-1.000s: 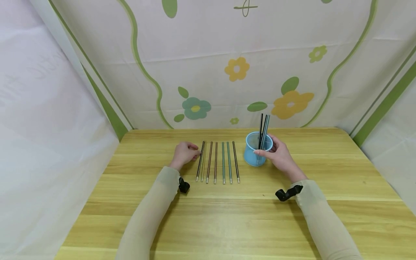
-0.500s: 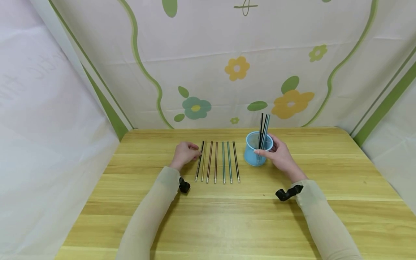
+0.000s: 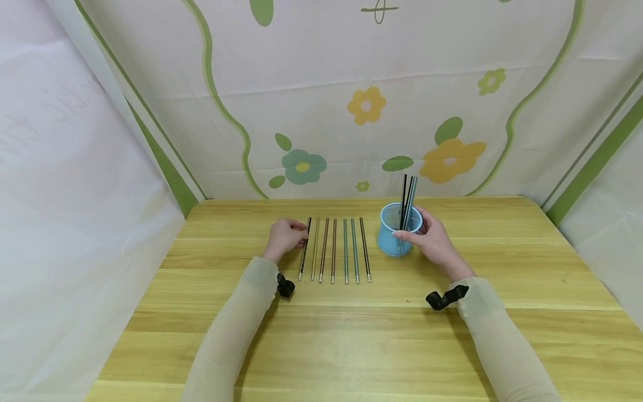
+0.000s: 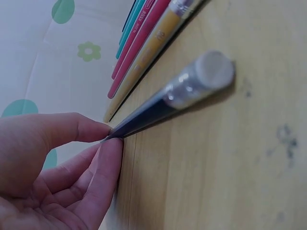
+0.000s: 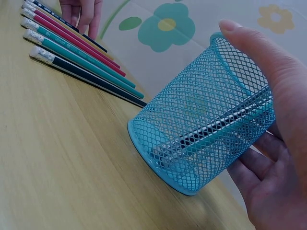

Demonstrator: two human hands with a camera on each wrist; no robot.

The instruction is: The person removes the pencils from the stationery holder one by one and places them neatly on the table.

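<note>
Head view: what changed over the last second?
The left hand, pinching the tip of the leftmost black pencil, has drawn it leftward, opening a gap from the yellow pencil. The other pencils lie as before; the right hand keeps its grip on the blue mesh cup.

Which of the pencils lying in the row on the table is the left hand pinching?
The leftmost, dark pencil: the left hand pinches its far tip, and it lies slightly askew; the other pencils lie untouched.

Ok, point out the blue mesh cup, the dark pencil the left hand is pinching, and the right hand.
blue mesh cup (image 5: 201, 129), right wrist view, on its mesh wall.
dark pencil (image 4: 158, 108), left wrist view, on its dark shaft.
right hand (image 3: 437, 241), head view, on the back of the hand.
</note>
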